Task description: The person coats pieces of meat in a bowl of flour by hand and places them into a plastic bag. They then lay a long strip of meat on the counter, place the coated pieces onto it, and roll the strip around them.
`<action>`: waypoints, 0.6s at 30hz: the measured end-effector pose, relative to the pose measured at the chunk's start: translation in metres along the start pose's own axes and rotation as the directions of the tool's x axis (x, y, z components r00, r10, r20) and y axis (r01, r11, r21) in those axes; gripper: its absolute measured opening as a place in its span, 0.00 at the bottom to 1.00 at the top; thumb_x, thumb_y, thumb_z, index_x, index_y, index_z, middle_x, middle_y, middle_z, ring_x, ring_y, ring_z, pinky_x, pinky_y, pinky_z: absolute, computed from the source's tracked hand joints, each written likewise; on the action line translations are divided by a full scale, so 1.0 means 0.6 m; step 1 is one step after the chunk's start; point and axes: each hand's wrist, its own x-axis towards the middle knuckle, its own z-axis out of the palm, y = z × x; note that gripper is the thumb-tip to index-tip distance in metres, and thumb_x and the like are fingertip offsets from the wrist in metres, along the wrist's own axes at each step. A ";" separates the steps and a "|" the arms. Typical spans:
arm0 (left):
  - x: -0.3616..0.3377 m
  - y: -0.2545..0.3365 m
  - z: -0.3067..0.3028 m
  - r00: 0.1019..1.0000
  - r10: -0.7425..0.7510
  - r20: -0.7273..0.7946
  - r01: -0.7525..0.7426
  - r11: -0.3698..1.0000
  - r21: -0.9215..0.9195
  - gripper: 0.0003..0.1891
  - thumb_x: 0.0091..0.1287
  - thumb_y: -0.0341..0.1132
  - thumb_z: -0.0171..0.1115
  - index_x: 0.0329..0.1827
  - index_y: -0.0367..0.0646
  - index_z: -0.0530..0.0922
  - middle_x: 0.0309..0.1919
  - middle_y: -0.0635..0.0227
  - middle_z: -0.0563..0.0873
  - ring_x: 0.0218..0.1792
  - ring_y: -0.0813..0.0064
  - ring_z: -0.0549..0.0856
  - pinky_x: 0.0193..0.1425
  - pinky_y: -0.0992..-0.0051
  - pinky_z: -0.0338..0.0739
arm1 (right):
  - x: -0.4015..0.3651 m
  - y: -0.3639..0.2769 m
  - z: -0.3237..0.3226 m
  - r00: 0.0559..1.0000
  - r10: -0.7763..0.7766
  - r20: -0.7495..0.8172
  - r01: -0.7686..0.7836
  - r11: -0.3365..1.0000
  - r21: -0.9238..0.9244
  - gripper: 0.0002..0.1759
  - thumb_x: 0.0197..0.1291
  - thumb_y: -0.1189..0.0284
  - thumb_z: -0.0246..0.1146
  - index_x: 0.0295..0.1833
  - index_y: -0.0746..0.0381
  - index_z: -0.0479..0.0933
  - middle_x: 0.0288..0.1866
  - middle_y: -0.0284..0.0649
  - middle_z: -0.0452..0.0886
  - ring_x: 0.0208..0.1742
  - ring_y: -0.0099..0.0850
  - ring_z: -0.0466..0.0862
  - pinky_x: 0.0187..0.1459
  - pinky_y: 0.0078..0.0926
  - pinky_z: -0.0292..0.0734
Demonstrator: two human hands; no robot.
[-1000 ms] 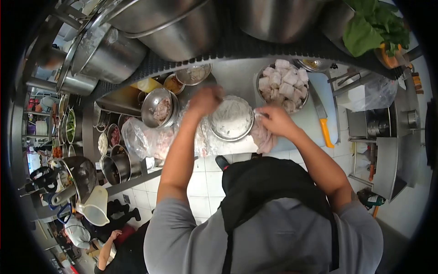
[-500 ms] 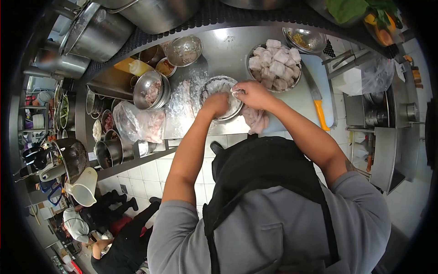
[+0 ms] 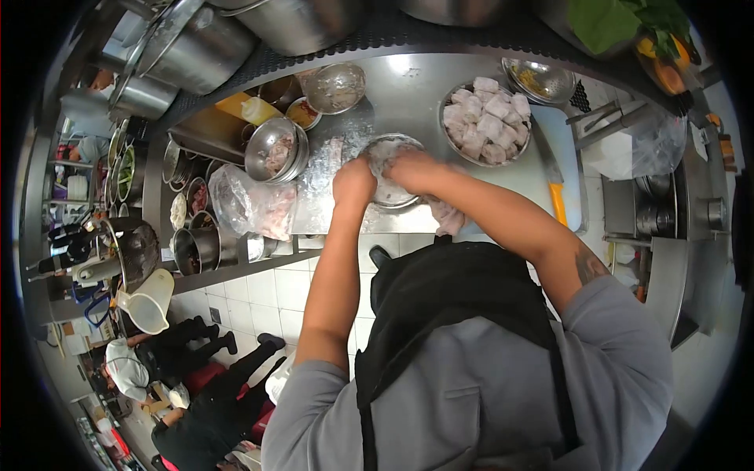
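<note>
A metal bowl of white flour [image 3: 390, 205] stands near the front edge of the steel counter. My left hand [image 3: 355, 182] is closed at its left rim; whatever lies in the fingers is hidden. Inside the bowl, my right hand [image 3: 410, 170] is smeared by motion, and its fingers do not show clearly. Just beyond my left hand lies a pale, floured strip [image 3: 336, 151] on the flour-dusted counter. Raw, skin-like pale meat [image 3: 446, 215] rests at the counter edge right of the bowl. Farther right, a large bowl [image 3: 488, 163] is heaped with floured chunks [image 3: 488, 124].
A knife with an orange handle [image 3: 557, 202] lies on the cutting board [image 3: 577, 157]. Stacked metal bowls [image 3: 292, 161] and a plastic bag of meat [image 3: 255, 206] are at left. A shelf with pots [image 3: 302, 27] overhangs the back. Other people [image 3: 208, 408] are at lower left.
My left hand has moved from inside the flour bowl to its left rim. The right hand has dropped into the bowl and is in fast motion. The view has shifted slightly.
</note>
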 end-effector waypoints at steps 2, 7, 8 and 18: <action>-0.035 -0.014 -0.011 0.990 -0.020 -0.138 0.001 0.991 -0.134 0.14 0.64 0.30 0.56 0.50 0.41 0.85 0.41 0.47 0.88 0.44 0.45 0.87 0.52 0.54 0.80 | 0.029 0.007 0.034 0.992 -0.049 0.120 0.061 0.993 -0.103 0.12 0.54 0.77 0.59 0.41 0.57 0.86 0.47 0.47 0.87 0.56 0.45 0.84 0.55 0.43 0.79; -0.130 -0.059 -0.054 0.950 -0.212 -0.231 0.124 0.930 -0.345 0.12 0.67 0.33 0.59 0.49 0.40 0.84 0.45 0.49 0.87 0.47 0.46 0.85 0.53 0.55 0.79 | 0.050 -0.030 -0.050 0.851 0.105 0.515 -0.081 0.994 -0.069 0.13 0.53 0.69 0.59 0.40 0.61 0.87 0.48 0.51 0.87 0.54 0.48 0.85 0.55 0.45 0.79; -0.151 -0.071 -0.060 0.938 -0.247 -0.244 0.120 0.891 -0.438 0.12 0.66 0.34 0.61 0.49 0.39 0.84 0.44 0.50 0.88 0.47 0.47 0.86 0.53 0.56 0.79 | 0.045 -0.034 -0.064 0.877 0.059 0.477 -0.034 0.998 -0.061 0.14 0.53 0.69 0.59 0.41 0.62 0.86 0.47 0.52 0.87 0.52 0.48 0.86 0.54 0.46 0.80; -0.267 -0.156 -0.065 0.859 -0.452 -0.240 0.277 0.806 -0.523 0.13 0.64 0.34 0.64 0.48 0.39 0.85 0.40 0.53 0.89 0.35 0.55 0.88 0.44 0.63 0.81 | 0.072 -0.038 -0.055 0.956 0.065 0.285 -0.100 0.989 0.110 0.20 0.55 0.74 0.60 0.54 0.67 0.78 0.46 0.58 0.84 0.51 0.54 0.85 0.55 0.51 0.78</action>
